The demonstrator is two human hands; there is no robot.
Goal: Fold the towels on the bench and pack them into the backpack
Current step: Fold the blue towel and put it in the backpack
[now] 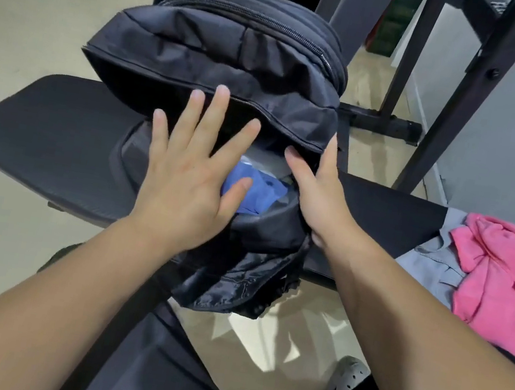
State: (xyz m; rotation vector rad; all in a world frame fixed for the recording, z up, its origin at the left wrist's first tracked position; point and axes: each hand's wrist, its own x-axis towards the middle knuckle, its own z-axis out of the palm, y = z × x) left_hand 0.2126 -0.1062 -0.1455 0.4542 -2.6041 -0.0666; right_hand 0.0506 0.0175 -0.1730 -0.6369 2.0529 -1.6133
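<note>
I have one view only, from a wide-angle camera on the person's head. It looks forward and steeply down along both forearms, close over the backpack [218,50] on the desk [41,127]. The left hand [184,176] and right hand [319,198] sit mid-frame; the floor [23,23] fills the upper left, and straight edges bow toward the borders.
</note>
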